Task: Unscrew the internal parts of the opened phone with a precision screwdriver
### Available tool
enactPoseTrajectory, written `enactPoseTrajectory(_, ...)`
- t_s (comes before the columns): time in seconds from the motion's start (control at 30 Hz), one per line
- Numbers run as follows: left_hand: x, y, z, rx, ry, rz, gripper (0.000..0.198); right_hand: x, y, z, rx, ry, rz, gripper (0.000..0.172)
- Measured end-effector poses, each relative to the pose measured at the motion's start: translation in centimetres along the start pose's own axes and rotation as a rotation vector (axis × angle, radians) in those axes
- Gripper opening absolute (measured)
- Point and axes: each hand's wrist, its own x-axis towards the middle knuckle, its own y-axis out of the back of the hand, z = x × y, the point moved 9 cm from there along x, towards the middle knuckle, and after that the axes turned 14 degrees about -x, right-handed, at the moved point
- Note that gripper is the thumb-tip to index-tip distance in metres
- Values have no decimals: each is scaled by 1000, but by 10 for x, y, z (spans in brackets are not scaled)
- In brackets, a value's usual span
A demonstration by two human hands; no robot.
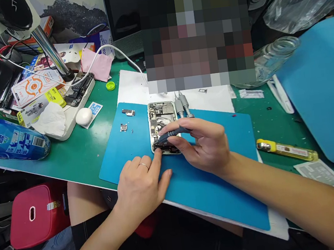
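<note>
An opened smartphone lies on the blue mat, its inner boards and parts exposed. My right hand grips dark tweezers between thumb and fingers, with the tip low over the phone's bottom left part. Whether the tip pinches anything is too small to tell. At the phone's bottom edge rests the index fingertip of my left hand, with the thumb apart and nothing held. Left of the phone sit two small phone parts, an upper one and a lower one. Two grey-handled screwdrivers lie just right of it.
A microscope stand rises at the left behind a blue bottle and a white box. To the right are a yellow utility knife, a glass jar and white tweezers. A blurred block hides the back middle.
</note>
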Motion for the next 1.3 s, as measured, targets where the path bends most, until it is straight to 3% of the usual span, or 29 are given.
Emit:
enactPoseTrajectory(0.27, 0, -1, -1, -15, 8, -7, 44, 4, 1, -8, -45, 83, -8, 47)
enactPoseTrajectory(0.47, 1, -2, -1, -8, 4, -2, 45, 7, 2, -21, -53, 196, -17, 65)
enactPoseTrajectory(0.7, 0, -2, -2, 4, 16, -6, 44, 11, -4, -23, -30, 166, -89, 62)
enactPoseTrajectory(1.3, 3, 5, -2, -8, 10, 46, 34, 16, -4, -25, -88, 185, -11, 61)
